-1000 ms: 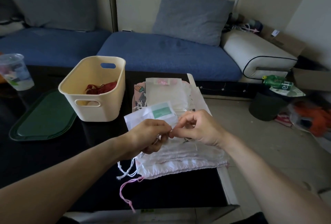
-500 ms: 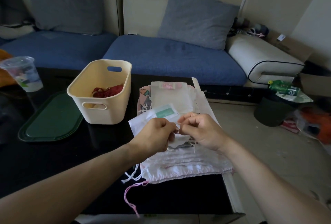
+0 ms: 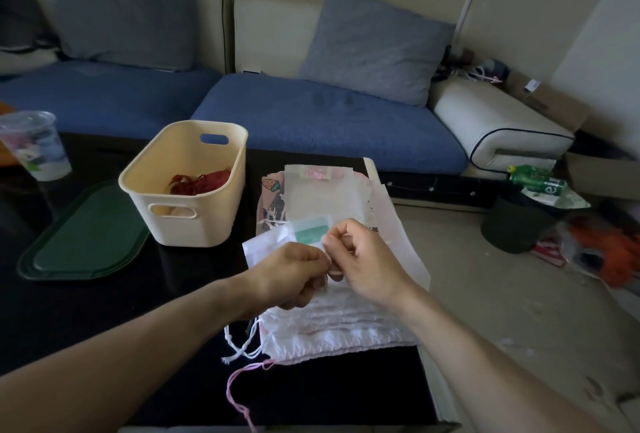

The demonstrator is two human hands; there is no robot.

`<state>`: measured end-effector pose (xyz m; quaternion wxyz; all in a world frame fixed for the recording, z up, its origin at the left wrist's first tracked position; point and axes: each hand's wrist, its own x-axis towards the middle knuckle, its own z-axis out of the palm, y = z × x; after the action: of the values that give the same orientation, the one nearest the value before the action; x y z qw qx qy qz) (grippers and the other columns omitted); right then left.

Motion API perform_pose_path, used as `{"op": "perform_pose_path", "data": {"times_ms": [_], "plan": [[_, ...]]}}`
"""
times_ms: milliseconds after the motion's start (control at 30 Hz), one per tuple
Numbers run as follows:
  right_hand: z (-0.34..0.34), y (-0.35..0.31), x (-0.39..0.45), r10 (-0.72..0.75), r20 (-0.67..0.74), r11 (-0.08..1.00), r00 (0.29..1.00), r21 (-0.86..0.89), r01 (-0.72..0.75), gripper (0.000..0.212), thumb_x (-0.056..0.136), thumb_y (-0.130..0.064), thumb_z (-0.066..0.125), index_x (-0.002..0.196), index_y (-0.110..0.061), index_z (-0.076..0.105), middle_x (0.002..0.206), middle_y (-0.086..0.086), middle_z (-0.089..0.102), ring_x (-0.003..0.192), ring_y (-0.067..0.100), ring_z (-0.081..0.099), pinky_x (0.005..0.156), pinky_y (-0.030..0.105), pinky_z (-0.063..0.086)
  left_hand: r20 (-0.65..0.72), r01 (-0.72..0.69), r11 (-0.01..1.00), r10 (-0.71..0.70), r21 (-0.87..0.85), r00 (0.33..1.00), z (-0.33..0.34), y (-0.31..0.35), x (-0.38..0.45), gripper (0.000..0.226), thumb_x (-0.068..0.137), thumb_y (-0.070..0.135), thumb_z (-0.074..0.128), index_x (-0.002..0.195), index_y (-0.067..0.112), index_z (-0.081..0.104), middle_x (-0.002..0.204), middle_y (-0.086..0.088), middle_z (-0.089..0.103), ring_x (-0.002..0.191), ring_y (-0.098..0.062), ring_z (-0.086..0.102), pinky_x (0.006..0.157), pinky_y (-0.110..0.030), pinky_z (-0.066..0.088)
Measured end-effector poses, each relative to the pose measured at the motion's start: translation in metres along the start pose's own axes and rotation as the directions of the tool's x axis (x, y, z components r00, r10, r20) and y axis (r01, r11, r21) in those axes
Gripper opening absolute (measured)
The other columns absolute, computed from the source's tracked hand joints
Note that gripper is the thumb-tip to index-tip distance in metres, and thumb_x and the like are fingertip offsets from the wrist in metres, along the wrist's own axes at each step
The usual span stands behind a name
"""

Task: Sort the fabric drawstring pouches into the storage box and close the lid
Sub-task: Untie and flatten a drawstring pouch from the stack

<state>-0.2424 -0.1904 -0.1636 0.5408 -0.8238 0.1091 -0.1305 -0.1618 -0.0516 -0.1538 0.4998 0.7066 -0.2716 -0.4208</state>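
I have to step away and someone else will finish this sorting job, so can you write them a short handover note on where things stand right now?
Left hand: grip pinched on the white pouch with the green label, over the pile.
Right hand: fingers curled, pinching the same pouch at its top edge.
Cream storage box: open, on the black table, left of the pile; a red pouch already lies inside.
Green lid: flat on the table, left of the box.
Pouch pile: unsorted, on the table's right side, cords hanging toward you.
Left: box the held pouch and the pile, then fit the lid.
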Motion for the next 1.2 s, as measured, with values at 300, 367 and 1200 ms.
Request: {"op": "perform_pose_path", "data": {"times_ms": [300,367,1200], "plan": [[-0.016,0.003,0.0,-0.058,0.069,0.998,0.996,0.007,0.058,0.017,0.081,-0.005,0.079,0.077,-0.018,0.069,0.066,-0.016,0.06,0.052,0.004,0.043,0.054,0.02,0.037,-0.311,-0.21,0.965,0.153,-0.159,0.938,0.003,0.002,-0.001,0.02,0.104,0.015,0.048,0.106,-0.002,0.058,0.047,0.005,0.04,0.036,-0.009,0.029,0.036,-0.018,0.024],[-0.015,0.002,-0.001,-0.099,0.039,0.995,0.994,-0.011,0.1,0.015,0.08,-0.011,0.083,0.077,-0.023,0.073,0.074,-0.014,0.062,0.049,0.002,0.039,0.05,0.018,0.033,-0.303,-0.241,0.961,0.191,-0.137,0.934,0.003,0.003,-0.001,0.021,0.104,0.016,0.049,0.107,-0.003,0.057,0.048,0.004,0.041,0.036,-0.009,0.03,0.036,-0.018,0.024],[-0.001,-0.007,0.0,-0.143,-0.143,0.989,0.979,-0.062,0.135,0.021,0.082,-0.007,0.071,0.065,-0.012,0.06,0.054,-0.012,0.055,0.051,0.004,0.046,0.052,0.021,0.037,-0.356,-0.32,0.932,0.361,0.17,0.862,-0.013,0.005,0.003,0.008,0.087,0.011,0.074,0.084,0.005,0.07,0.062,-0.015,0.065,0.043,-0.015,0.049,0.048,-0.021,0.043]]}}
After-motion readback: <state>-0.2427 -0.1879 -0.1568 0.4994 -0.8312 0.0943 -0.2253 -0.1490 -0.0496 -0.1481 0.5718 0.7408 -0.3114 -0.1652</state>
